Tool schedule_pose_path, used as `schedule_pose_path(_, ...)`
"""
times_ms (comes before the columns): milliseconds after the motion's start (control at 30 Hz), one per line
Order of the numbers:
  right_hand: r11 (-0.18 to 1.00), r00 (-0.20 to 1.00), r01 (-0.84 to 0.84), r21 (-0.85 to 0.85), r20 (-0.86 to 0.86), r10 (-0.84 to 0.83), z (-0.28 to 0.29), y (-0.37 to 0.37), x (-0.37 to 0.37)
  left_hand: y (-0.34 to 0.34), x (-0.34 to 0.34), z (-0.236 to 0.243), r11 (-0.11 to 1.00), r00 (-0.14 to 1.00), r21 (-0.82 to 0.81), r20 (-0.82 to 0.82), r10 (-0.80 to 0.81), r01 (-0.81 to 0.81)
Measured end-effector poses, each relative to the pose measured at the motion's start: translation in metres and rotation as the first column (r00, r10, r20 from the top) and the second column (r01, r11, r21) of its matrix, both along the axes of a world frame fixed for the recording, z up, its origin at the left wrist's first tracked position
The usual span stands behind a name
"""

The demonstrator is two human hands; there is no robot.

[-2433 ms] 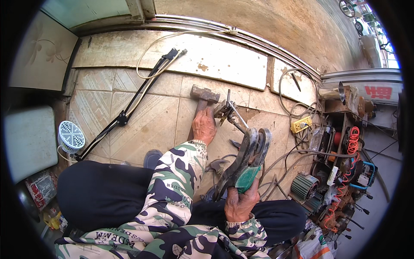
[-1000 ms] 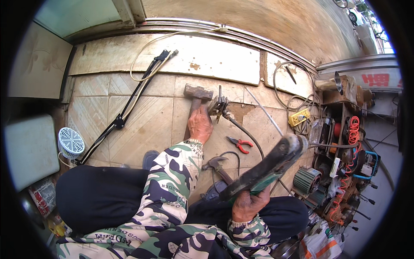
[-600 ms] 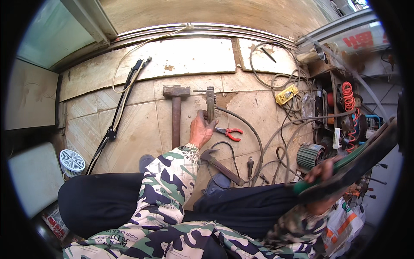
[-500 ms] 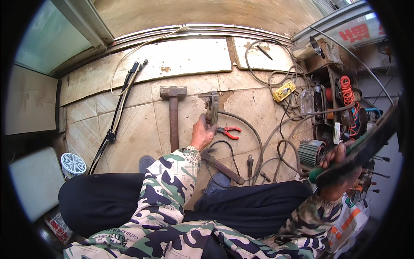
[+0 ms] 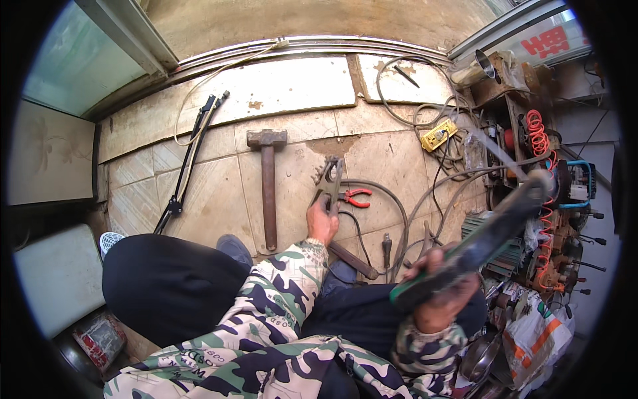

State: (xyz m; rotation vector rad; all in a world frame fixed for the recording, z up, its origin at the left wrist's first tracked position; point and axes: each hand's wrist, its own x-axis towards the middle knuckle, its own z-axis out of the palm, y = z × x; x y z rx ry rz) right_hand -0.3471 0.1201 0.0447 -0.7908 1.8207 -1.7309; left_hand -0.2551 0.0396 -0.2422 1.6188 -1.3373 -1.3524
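Observation:
My left hand (image 5: 322,221) is closed on a metal welding earth clamp (image 5: 330,176), held just above the tiled floor. Close by its jaws lie red-handled pliers (image 5: 359,197), partly behind the clamp. A sledgehammer (image 5: 268,189) rests to the left, head away from me. My right hand (image 5: 444,296) grips a long black and green electrode holder (image 5: 475,243), raised near the camera and smeared by motion. A thin rod (image 5: 500,153) sticks out of its far end, also blurred. Below my left wrist a hammer's handle (image 5: 353,259) shows; its head is hidden by my sleeve.
Cables (image 5: 399,219) loop over the floor to a yellow socket box (image 5: 438,135). On the left lies a black folding stand (image 5: 189,159). Boards (image 5: 286,83) line the doorway. Machines, a red coiled hose (image 5: 537,133) and a white bag (image 5: 535,336) crowd the right side.
My right hand has swung the electrode holder inward and toward me. My left hand has shifted slightly right and nearer, tilting the earth clamp. The hammer's head has become hidden.

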Motion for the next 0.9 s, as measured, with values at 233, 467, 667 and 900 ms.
schedule_pose_path(233,0.970,0.994,0.104,0.220,-0.006,-0.105,-0.040,0.023,0.017,0.010,-0.026,-0.020,0.970,0.959,0.229,-0.248,0.138,-0.081)
schedule_pose_path(467,0.976,0.994,0.105,0.192,0.013,-0.110,-0.039,0.015,0.023,0.001,-0.029,-0.029,0.942,0.835,0.335,-0.511,0.203,-0.024)
schedule_pose_path(667,0.983,0.985,0.128,0.134,0.094,-0.141,-0.023,-0.004,0.027,-0.035,-0.015,0.003,0.971,0.762,0.225,-0.613,0.208,-0.084)
schedule_pose_path(900,0.979,0.981,0.115,0.169,0.134,-0.138,-0.026,-0.006,0.027,-0.049,-0.014,0.006,0.955,0.953,0.032,-0.066,0.295,-0.293)
